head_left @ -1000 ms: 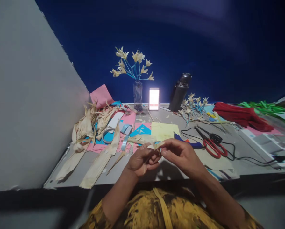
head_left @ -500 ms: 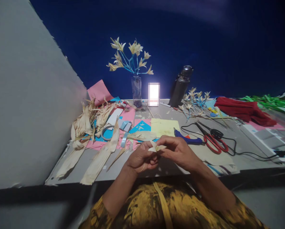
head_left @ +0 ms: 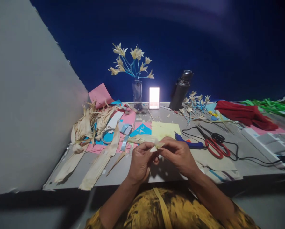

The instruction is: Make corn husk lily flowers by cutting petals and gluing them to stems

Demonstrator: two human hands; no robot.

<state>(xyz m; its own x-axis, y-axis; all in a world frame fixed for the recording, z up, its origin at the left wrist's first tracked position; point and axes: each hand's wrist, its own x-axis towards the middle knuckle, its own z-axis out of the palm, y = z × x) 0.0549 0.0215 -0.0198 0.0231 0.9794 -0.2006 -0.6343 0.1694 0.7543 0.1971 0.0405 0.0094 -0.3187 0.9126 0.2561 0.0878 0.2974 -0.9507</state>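
A small cream corn husk flower is pinched between the fingertips of both hands above the front of the table. My left hand grips it from the left, with its lower fingers curled in. From the right, the thumb and fingers of my right hand close on its petals. The base of the flower is hidden by the fingers. Just beyond my right hand lies a blue glue gun. Yellow sticky notes and a flat strip of husk are behind the hands.
Dried husks and a tape roll lie left. At the back stand a glass vase of husk flowers and a dark flask. Red-handled scissors, a power strip and a red cloth are right.
My left hand has turned more upright and its fingers have come up to the flower's petals. My right hand keeps its pinch. The whole view has shifted slightly.
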